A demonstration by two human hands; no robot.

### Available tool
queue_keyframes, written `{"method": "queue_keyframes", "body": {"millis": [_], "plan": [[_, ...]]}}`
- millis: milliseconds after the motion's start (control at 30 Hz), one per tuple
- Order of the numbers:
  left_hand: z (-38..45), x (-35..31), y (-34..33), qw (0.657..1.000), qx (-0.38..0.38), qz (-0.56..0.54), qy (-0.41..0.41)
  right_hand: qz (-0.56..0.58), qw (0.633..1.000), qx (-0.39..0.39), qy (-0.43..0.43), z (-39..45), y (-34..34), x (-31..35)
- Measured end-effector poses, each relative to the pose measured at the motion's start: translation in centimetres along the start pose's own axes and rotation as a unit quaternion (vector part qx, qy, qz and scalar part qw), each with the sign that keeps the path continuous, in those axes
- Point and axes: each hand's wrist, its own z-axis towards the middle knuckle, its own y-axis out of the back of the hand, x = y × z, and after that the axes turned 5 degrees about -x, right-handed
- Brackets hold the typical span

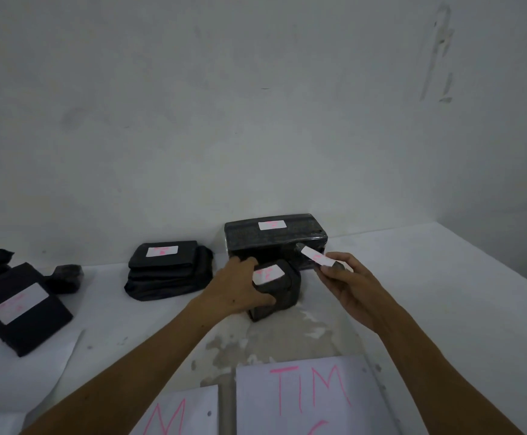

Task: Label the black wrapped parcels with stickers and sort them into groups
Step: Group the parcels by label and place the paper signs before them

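Closest to us lay two white sheets with pink letters, one (pixel 312 400) reading "TIM" and one (pixel 177 412) showing an "M", on the white table (pixel 444 309). Just past them our left hand (pixel 240 291) gripped a small black parcel (pixel 282 290) that stood on the table, with fingers and thumb curled round its near side. That parcel had a white sticker (pixel 267 274) with pink marks on top. Our right hand (pixel 346 277) pinched a thin black parcel (pixel 317 255) with its own white sticker, held up in the air just right of the small one. Behind both sat a big black parcel (pixel 274 237) against the wall (pixel 255 105), with a sticker on top. To the left was a stack of flat parcels (pixel 168 271), the top one labelled. Far left lay a flat labelled parcel (pixel 20 306) with some small black bundles (pixel 64 277) around it.
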Motion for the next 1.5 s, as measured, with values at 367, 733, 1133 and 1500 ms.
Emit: {"method": "queue_keyframes", "body": {"millis": [367,733,1133,1500], "plan": [[0.0,1.3,-4.9,0.97,-0.155,-0.186,0.035,-0.151,0.981,0.091,-0.082,-2.5,0.8,0.1],[1.4,2.4,-3.2,0.983,-0.041,-0.177,0.026,-0.564,0.818,-0.012,0.112,-0.1,-0.6,-3.5],[0.7,3.2,-4.0,0.953,-0.006,-0.302,0.034,-0.592,0.797,-0.073,0.096,-0.8,-0.4,-3.2],[-2.6,5.4,-1.3,0.979,0.008,-0.205,0.004,-0.606,0.772,-0.096,0.165,-2.0,-1.1,-3.8]]}}
